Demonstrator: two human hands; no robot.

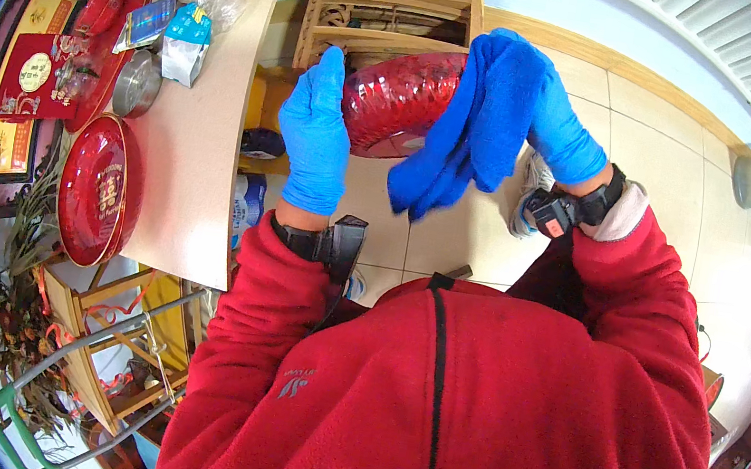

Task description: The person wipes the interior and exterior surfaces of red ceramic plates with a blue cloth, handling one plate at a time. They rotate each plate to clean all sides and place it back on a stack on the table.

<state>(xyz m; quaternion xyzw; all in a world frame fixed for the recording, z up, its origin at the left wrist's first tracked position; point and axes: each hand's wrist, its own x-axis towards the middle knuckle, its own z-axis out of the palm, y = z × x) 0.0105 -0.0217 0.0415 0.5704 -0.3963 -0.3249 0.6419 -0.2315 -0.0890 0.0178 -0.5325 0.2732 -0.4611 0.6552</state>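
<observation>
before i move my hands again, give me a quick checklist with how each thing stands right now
1. Left hand, in a blue glove, at the side of the glossy red patterned dish: ok.
2. Right hand, in a blue glove, holding the deep blue fabric cloth: ok.
3. Cloth overlapping the dish's right end in view: ok.
4. Dish's far side undamaged: cannot tell, hidden.
5. Shiny red rounded tray apart from both hands: ok.
</observation>
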